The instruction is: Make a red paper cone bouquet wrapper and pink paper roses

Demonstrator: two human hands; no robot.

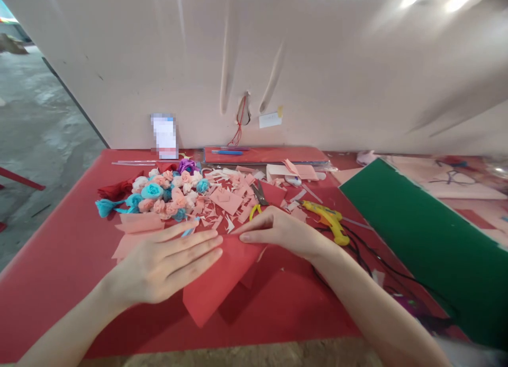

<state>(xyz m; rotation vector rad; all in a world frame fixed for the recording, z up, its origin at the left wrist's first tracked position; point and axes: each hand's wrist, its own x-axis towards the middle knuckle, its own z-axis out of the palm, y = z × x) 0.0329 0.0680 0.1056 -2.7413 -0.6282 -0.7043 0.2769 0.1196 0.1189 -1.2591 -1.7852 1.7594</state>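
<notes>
Left hand (154, 266) flat over red sheet (216, 282); right hand (283, 232) pinching its upper edge.

Pink paper (138, 224) partly hidden by left hand; flowers (178, 197) clustered behind it, blue, pink, white, purple; panel (164, 136), pixelated, upright by the wall (337, 65). Left fingers extended, nearly together, not curled round anything. Sheet at front centre of table (59, 271), one corner toward camera, near side of the scraps (228, 197). Scissors (260, 192) amid scraps, yellow handle just beyond right hand, whose thumb lies on the sheet's edge. Glue gun (331, 221), yellow, beyond right wrist; green board (428, 245) far right.
</notes>
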